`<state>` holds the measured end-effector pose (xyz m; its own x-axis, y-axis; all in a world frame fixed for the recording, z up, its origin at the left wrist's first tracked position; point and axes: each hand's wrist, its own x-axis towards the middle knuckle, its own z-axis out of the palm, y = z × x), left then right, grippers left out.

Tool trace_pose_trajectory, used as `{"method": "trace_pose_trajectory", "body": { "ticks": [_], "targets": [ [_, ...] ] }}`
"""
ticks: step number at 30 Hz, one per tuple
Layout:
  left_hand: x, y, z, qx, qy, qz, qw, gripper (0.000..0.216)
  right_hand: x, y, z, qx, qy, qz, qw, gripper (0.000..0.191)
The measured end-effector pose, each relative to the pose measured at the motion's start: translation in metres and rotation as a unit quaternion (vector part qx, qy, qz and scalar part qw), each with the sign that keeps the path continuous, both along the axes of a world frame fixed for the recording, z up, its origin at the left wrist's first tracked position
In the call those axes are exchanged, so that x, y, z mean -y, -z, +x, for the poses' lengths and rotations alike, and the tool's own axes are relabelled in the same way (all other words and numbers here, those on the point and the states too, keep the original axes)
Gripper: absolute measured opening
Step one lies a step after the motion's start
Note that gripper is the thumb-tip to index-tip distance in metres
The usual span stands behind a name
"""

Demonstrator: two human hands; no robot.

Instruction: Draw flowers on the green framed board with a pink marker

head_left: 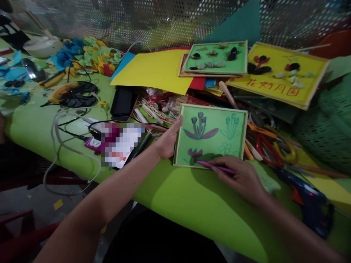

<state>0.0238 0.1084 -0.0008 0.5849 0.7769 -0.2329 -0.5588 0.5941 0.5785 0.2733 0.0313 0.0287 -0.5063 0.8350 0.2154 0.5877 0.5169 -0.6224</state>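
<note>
A small green picture [211,144] in a thin wooden frame lies in front of me, tilted slightly. Drawn on it are flowers, two on the left coloured purple and others on the right only in outline. My left hand [168,140] grips the frame's left edge, thumb along the front and the other fingers mostly hidden. In my right hand [241,175] is a purple pen [216,167], pinched between thumb and fingers. Its tip touches the picture at the lower left flower, just under the purple petals.
A blue glue gun [309,197] lies to the right, near pliers [267,149] and scissors. Framed pebble pictures [216,58] and yellow card [153,69] are behind. Left are a phone [123,146], cables [55,146] and paper flowers [90,54]. A green basket [326,120] stands far right.
</note>
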Motion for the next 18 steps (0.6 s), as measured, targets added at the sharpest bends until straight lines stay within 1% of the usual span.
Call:
{"method": "trace_pose_trajectory", "body": {
  "ticks": [3,8,11,14,18],
  "targets": [
    [0.0002,-0.0005,-0.0002,0.011,0.002,0.010,1.000,0.069,-0.0001,-0.0015,0.0002,0.001,-0.005,-0.004,1.000,0.016],
    [0.0012,-0.0001,-0.0008,0.015,0.001,0.018,1.000,0.074,-0.0002,0.0004,-0.0001,-0.002,0.005,-0.003,1.000,0.016],
    [0.0013,0.0003,-0.0011,0.004,-0.001,0.011,1.000,0.074,-0.0002,0.0023,-0.0005,-0.001,-0.002,0.002,1.000,0.015],
    [0.0013,-0.0002,-0.0001,-0.013,-0.016,0.005,1.000,0.073,-0.0001,0.0039,-0.0007,0.001,-0.010,0.007,1.000,0.014],
    [0.0015,-0.0009,0.0019,-0.020,-0.018,0.004,1.000,0.076,0.0003,0.0051,-0.0004,0.000,0.003,0.010,1.000,0.015]
  ]
}}
